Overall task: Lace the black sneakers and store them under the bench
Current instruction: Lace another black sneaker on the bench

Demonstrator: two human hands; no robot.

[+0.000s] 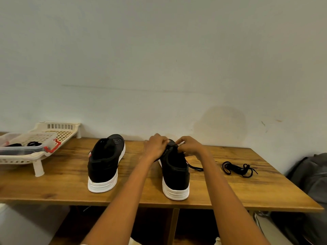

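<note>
- Black sneakers stand on the wooden bench (pixel 70 191), heels toward the camera; the right sneaker (pixel 176 175) is between both hands.
- Left hand (pixel 155 147) grips its toe part; right hand (pixel 192 145) pinches its lace (pixel 195 167).
- Left sneaker (pixel 104 165) stands apart.
- A loose lace (pixel 238 168) lies to the right; a cream basket (pixel 58 133) at far left.

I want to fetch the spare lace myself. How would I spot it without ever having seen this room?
Find the wooden bench against the pale wall. Past the right-hand sneaker, the one both hands are working on, a loose black lace lies bundled on the bare wood towards the right end. Unlike the lace trailing from that sneaker, it touches no shoe.
</note>
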